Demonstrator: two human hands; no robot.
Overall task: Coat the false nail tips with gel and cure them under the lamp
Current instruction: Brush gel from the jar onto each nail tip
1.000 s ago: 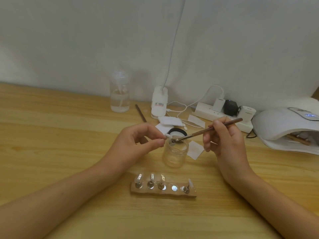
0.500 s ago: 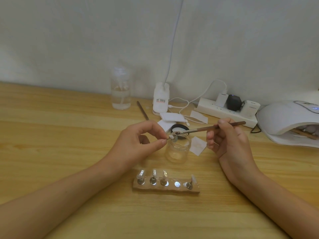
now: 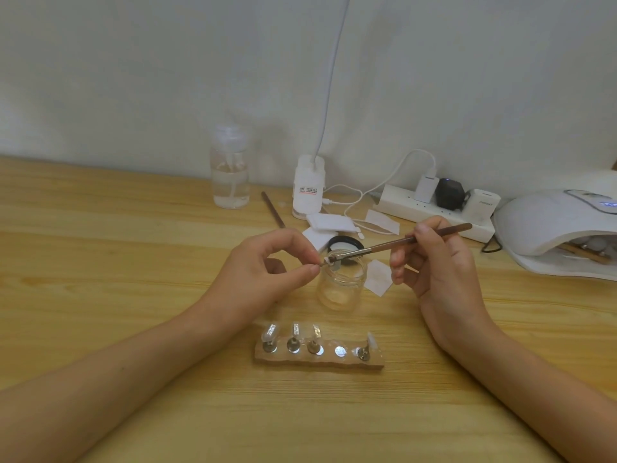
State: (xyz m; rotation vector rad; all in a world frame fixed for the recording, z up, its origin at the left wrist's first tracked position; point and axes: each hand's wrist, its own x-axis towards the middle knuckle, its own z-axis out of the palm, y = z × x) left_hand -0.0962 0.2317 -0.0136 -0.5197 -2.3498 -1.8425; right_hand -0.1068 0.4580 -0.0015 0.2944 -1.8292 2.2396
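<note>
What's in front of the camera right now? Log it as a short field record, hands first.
left hand: fingers pinch a nail tip by the jar's mouth
right hand: holds the brush, bristles at the nail tip
jar: clear, open, upright, behind the stand
stand: wooden block, four tips mounted, fourth spot from the left bare
lamp: far right, indicator lit, what looks like a second stand inside
lid: black, behind the jar

Clear bottle (image 3: 230, 182), white power strip (image 3: 400, 202)
</note>
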